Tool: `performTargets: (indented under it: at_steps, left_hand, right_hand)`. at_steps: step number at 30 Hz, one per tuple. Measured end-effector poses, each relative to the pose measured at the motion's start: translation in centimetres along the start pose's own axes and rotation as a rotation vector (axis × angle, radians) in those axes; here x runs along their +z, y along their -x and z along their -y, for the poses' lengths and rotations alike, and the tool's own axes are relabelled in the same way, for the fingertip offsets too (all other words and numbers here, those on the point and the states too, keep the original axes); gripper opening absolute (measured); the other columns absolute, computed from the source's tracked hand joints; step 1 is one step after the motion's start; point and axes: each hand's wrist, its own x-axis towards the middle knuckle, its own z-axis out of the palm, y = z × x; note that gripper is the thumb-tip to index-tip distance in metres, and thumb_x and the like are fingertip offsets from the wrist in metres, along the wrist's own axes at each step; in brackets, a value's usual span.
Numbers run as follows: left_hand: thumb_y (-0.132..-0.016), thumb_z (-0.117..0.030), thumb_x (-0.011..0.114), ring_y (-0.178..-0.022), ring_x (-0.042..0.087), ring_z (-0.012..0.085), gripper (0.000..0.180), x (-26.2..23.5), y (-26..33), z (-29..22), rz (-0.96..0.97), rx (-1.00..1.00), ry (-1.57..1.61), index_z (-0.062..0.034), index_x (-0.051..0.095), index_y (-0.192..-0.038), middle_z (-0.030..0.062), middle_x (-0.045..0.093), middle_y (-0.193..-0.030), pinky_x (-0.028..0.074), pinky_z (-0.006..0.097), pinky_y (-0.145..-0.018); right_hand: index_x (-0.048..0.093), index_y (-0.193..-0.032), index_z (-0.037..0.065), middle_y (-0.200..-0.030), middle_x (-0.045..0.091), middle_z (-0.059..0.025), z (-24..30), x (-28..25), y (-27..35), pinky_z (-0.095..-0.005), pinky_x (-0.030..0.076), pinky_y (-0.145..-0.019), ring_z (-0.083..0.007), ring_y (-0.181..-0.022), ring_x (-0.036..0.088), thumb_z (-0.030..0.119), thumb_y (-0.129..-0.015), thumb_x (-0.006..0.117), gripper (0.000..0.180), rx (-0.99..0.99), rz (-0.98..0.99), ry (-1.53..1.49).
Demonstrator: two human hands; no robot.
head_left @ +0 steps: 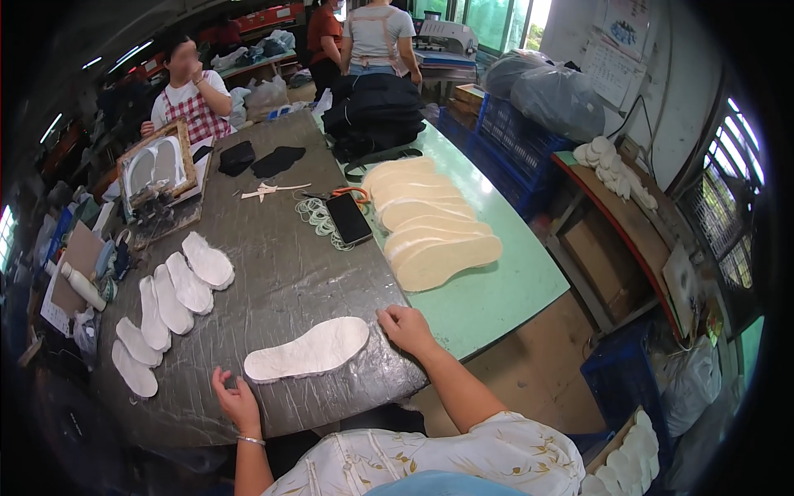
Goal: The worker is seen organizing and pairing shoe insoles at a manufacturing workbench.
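Observation:
A single white fuzzy insole (308, 350) lies flat on the dark table in front of me. My left hand (238, 405) is just off its narrower end, fingers apart and holding nothing. Beyond its broad end, my right hand (407, 329) rests near the table's right edge with its fingers curled in, and nothing shows in them. Several more white insoles (174, 299) form a slanting row on the left. Across the table to the right, cream insoles (447, 258) overlap in a long row on a green tabletop (517, 285).
A black phone (349, 219), orange-handled scissors (357, 194) and a coil of cord (316, 217) sit mid-table. Black cloth (372, 112) is piled at the back. A framed screen (157, 165) stands far left, near a person in a checked apron. Blue crates (517, 136) stand at right.

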Motion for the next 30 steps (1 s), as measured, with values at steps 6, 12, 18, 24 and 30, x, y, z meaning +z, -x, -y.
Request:
performTargets:
  at_steps: [6, 12, 18, 24, 30]
  left_hand:
    - [-0.085, -0.004, 0.062, -0.059, 0.051, 0.0136, 0.055, -1.1, 0.4, 0.0, -0.042, 0.024, -0.033, -0.0033, 0.044, -0.136, 0.0117, 0.061, -0.117, 0.044, 0.028, -0.057]
    - [-0.086, -0.028, 0.07, -0.074, 0.061, 0.021, 0.07, -0.1, -0.7, -0.2, 0.053, -0.189, 0.046, -0.0048, 0.035, -0.141, 0.0131, 0.061, -0.122, 0.05, 0.035, -0.076]
    - [-0.085, -0.029, 0.074, -0.081, 0.065, 0.0187, 0.091, -2.6, 0.3, 0.0, 0.063, -0.477, 0.529, -0.0036, 0.016, -0.15, 0.0242, 0.041, -0.14, 0.054, 0.029, -0.063]
    - [-0.085, -0.017, 0.072, -0.103, 0.058, 0.0195, 0.071, -11.2, 3.4, -5.3, 0.083, -0.236, 0.15, -0.0072, 0.034, -0.145, 0.0152, 0.043, -0.138, 0.053, 0.031, -0.079]
    - [-0.083, -0.011, 0.071, -0.104, 0.061, 0.0263, 0.054, -17.6, 8.4, -6.0, -0.089, -0.084, -0.175, -0.006, 0.049, -0.133, 0.0127, 0.054, -0.124, 0.052, 0.035, -0.085]
  right_hand:
    - [0.065, -0.077, -0.002, -0.067, 0.06, -0.0229, 0.5, 0.9, -0.3, -0.0415, 0.046, -0.057, -0.0364, -0.057, 0.058, 0.027, -0.09, 0.062, 0.032, -0.019, 0.005, 0.016]
    - [0.064, -0.077, -0.001, -0.065, 0.061, -0.0034, -1.2, 0.4, -0.6, -0.0242, 0.045, -0.05, -0.0097, -0.055, 0.056, 0.021, -0.095, 0.058, 0.029, 0.203, 0.132, -0.307]
    - [0.063, -0.101, 0.004, -0.074, 0.062, -0.0028, -0.4, -0.7, -1.1, -0.0213, 0.044, -0.047, -0.0073, -0.057, 0.056, 0.026, -0.094, 0.062, 0.023, 0.259, 0.352, -0.322]
    - [0.062, -0.106, 0.003, -0.081, 0.059, -0.0024, 1.5, -2.9, -2.2, -0.0192, 0.04, -0.051, -0.0053, -0.059, 0.048, 0.02, -0.097, 0.059, 0.019, -0.011, 0.378, -0.205]
    - [0.063, -0.098, 0.002, -0.079, 0.058, 0.0, 7.0, 0.3, -2.4, -0.0188, 0.04, -0.052, -0.0044, -0.061, 0.048, 0.018, -0.097, 0.06, 0.016, -0.175, 0.408, -0.218]
